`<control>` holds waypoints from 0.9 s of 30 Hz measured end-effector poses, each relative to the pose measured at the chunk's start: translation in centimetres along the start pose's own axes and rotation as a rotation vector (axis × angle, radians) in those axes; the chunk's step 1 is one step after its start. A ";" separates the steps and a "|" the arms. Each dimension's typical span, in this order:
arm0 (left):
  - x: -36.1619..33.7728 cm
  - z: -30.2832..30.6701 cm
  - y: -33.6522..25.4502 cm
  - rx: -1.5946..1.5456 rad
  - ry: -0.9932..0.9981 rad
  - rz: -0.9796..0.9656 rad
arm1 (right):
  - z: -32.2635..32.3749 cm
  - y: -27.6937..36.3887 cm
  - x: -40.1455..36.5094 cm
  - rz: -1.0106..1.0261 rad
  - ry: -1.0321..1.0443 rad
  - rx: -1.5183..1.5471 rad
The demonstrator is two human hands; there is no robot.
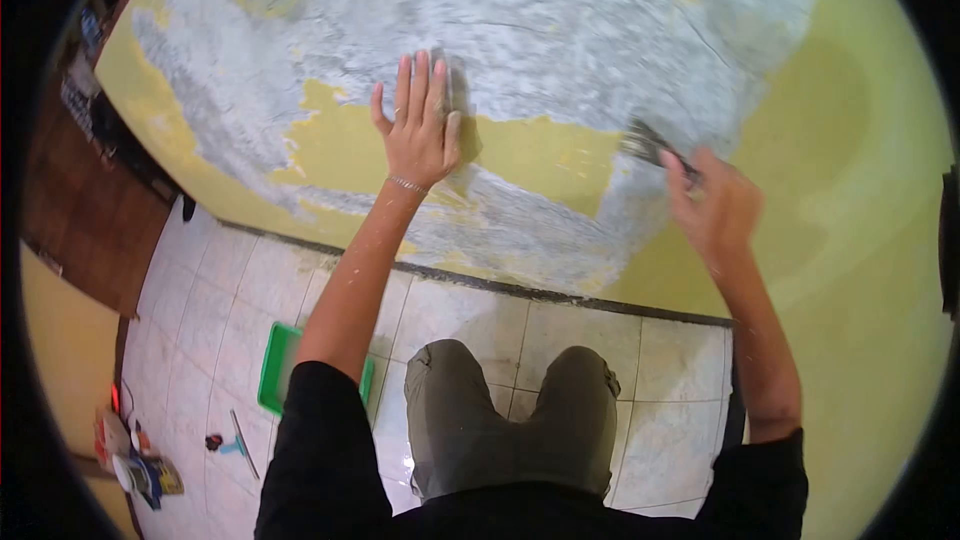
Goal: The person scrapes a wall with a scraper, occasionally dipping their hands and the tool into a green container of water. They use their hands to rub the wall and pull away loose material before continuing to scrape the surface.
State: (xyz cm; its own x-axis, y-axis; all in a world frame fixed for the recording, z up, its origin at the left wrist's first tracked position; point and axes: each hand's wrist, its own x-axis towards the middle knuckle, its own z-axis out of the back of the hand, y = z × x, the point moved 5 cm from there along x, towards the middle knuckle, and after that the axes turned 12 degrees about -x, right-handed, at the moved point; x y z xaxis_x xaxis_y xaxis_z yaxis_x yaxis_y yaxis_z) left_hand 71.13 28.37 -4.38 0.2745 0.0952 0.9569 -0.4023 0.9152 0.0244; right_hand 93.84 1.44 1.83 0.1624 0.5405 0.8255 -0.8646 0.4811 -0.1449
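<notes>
My left hand (418,135) lies flat on the wall with its fingers stretched upward. It rests across the border of a yellow paint strip (540,155) and the grey-white bare patch (560,60) above. My right hand (722,205) is closed round the handle of a scraper (650,145), slightly blurred. The scraper's blade meets the wall at the right end of the yellow strip. Below that strip runs another stripped, whitish band (520,230).
Pale floor tiles (450,305) meet the wall along a dark skirting (560,295). On the floor at left are a green tray (270,370), partly behind my left arm, a squeegee (240,445) and assorted items (145,470). My knees (510,420) are bent near the wall.
</notes>
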 end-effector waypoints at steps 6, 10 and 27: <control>-13.3 9.2 2.4 -0.239 0.741 -0.030 | 1.8 -9.4 -4.8 -0.298 0.477 0.241; -27.7 17.4 2.6 -0.232 1.056 1.011 | 4.3 -16.4 -18.6 -0.253 0.931 0.138; -17.6 8.6 -28.1 -0.766 1.031 1.626 | 14.5 -20.9 -8.0 -0.259 1.255 0.364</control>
State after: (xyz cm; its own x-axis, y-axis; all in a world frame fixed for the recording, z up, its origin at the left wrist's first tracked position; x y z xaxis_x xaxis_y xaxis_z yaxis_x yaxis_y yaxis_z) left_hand 70.05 -2.37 -19.38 0.5126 0.6932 -0.5067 -0.4392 -0.2953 -0.8484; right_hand 103.71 -22.89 6.18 0.4957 0.8219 -0.2807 -0.7875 0.5616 0.2538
